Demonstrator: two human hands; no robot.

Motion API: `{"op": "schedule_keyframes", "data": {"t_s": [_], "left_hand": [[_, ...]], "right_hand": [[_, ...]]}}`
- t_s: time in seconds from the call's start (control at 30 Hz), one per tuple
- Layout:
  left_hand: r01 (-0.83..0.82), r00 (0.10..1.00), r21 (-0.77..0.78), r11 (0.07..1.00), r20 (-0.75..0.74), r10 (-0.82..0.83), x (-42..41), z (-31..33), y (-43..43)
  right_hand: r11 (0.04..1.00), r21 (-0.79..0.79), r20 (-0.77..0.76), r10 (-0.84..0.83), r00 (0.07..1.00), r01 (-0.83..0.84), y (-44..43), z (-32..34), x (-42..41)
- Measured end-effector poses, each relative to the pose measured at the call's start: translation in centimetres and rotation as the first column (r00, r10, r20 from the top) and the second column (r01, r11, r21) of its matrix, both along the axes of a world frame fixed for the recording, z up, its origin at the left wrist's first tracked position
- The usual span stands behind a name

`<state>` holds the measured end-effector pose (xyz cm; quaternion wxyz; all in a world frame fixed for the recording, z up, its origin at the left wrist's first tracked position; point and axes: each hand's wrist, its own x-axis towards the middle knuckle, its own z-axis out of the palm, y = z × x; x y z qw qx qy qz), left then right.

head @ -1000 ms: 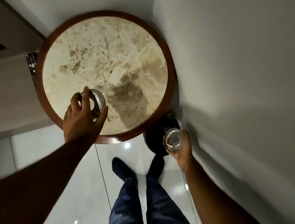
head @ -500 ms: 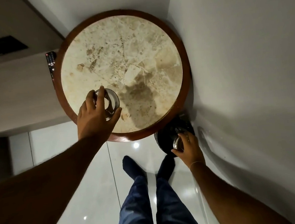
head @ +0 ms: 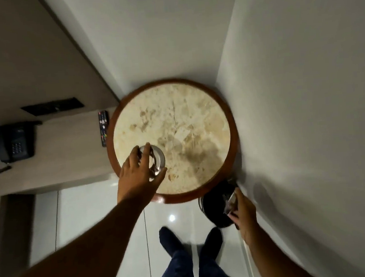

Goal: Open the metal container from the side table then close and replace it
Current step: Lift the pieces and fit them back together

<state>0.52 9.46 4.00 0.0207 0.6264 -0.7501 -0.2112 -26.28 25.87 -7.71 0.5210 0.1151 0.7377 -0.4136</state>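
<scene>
A small, round, shiny metal container (head: 156, 160) stands on the round side table with a mottled beige marble top and a red-brown wooden rim (head: 204, 195), at about eight o'clock on the tabletop, close to the rim. It looks like polished steel with bright reflections, and its open mouth faces straight up toward the camera, so its long axis runs vertically. The left hand (head: 139, 175) grips it from the seven o'clock side, fingers curled over the far rim and thumb pressed against the near side.

The right hand (head: 244, 212) is off the table at about five o'clock, over a dark round bin (head: 214, 206) on the glossy white floor. Its fingers are wrapped around a small shiny metal piece (head: 231, 202), which is blurred and seen edge-on; it may be the lid.

A black remote control (head: 104, 128) lies just beside the table at nine o'clock, and a black desk telephone (head: 15, 142) sits farther out on the same side.
</scene>
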Motion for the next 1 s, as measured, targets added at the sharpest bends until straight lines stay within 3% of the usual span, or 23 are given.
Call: {"op": "schedule_keyframes", "data": {"t_s": [0.07, 0.13, 0.27, 0.4, 0.6, 0.77, 1.0], "left_hand": [[-0.002, 0.999, 0.018, 1.0, -0.045, 0.002, -0.2, 3.9, -0.9], [0.016, 0.998, 0.016, 1.0, -0.06, -0.015, -0.5, 8.0, -2.0], [0.075, 0.994, -0.098, 0.992, -0.075, -0.082, -1.1, 15.5, -5.3], [0.1, 0.987, -0.197, 0.975, -0.103, -0.122, -2.4, 24.0, -10.0], [0.145, 0.968, -0.323, 0.935, -0.148, -0.201, -3.9, 39.2, -17.6], [0.289, 0.951, -0.241, 0.927, -0.04, -0.307, -4.3, 46.3, -19.6], [0.331, 0.941, -0.164, 0.929, -0.011, -0.337, -3.8, 52.7, -20.4]], "right_hand": [[0.957, -0.167, 0.243, -0.191, 0.951, 0.235, -2.2, 4.8, 0.1], [0.885, -0.316, 0.372, -0.217, 0.903, 0.343, -5.5, 10.0, 0.4], [0.773, -0.456, 0.504, -0.185, 0.843, 0.442, -13.7, 20.4, 1.7], [0.69, -0.594, 0.566, -0.006, 0.824, 0.413, -21.2, 30.3, 3.6], [0.517, -0.789, 0.496, 0.22, 0.84, 0.331, -29.9, 44.3, 6.9], [0.432, -0.864, 0.433, 0.374, 0.82, 0.259, -32.5, 50.8, 9.1], [0.442, -0.851, 0.475, 0.413, 0.777, 0.285, -33.5, 56.9, 10.5]]}}
